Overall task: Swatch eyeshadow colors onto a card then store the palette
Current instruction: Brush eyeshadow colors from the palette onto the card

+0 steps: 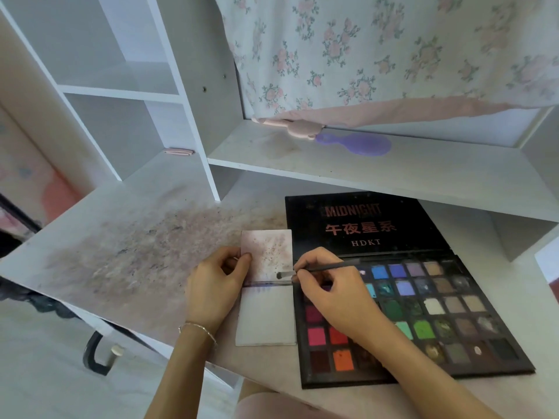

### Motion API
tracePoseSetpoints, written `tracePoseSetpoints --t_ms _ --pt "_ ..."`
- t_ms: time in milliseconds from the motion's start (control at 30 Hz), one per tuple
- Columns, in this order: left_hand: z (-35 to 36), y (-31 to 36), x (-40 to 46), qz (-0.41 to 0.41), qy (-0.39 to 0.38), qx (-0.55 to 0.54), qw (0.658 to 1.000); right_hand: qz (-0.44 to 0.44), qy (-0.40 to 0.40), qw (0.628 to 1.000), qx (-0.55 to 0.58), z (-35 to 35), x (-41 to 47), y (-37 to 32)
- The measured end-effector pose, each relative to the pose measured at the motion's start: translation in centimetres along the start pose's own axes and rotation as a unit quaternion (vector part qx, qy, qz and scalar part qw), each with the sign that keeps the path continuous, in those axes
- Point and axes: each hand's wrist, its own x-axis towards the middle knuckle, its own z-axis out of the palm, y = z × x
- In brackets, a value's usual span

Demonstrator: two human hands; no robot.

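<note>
A white folded card (266, 316) lies on the desk, its far half speckled with pigment and a purple streak along the fold. My left hand (216, 285) pinches the card's left edge with thumb and fingers. My right hand (329, 293) holds a thin black brush (317, 270), whose tip rests on the card's right side just above the fold. The open black eyeshadow palette (447, 316) with many coloured pans sits to the right, its lid (363, 225) laid flat behind; my right hand covers some of the pans.
The white desk (121, 261) is stained with pigment at the left. A raised shelf (332, 158) behind holds a purple hairbrush (360, 143) and a pink item (290, 125). Floral fabric (393, 49) hangs above. White cubby shelves (121, 86) stand at the left.
</note>
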Motion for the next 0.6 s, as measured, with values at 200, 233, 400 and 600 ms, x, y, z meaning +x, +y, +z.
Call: tracePoseSetpoints --t_ms 200,233,400,600 --pt "0.06 -0.14 -0.02 -0.004 0.002 0.007 1.000 0.011 -0.014 1.000 -0.002 0.41 0.05 0.63" --pt "0.06 -0.15 -0.02 -0.003 0.001 0.008 1.000 0.012 -0.019 1.000 -0.004 0.41 0.05 0.66" --pt "0.10 -0.10 0.01 0.000 0.004 0.013 1.000 0.018 -0.036 0.999 -0.015 0.31 0.01 0.61" --pt "0.10 -0.17 -0.01 0.001 0.002 0.006 1.000 0.021 -0.049 0.998 -0.025 0.37 -0.05 0.57"
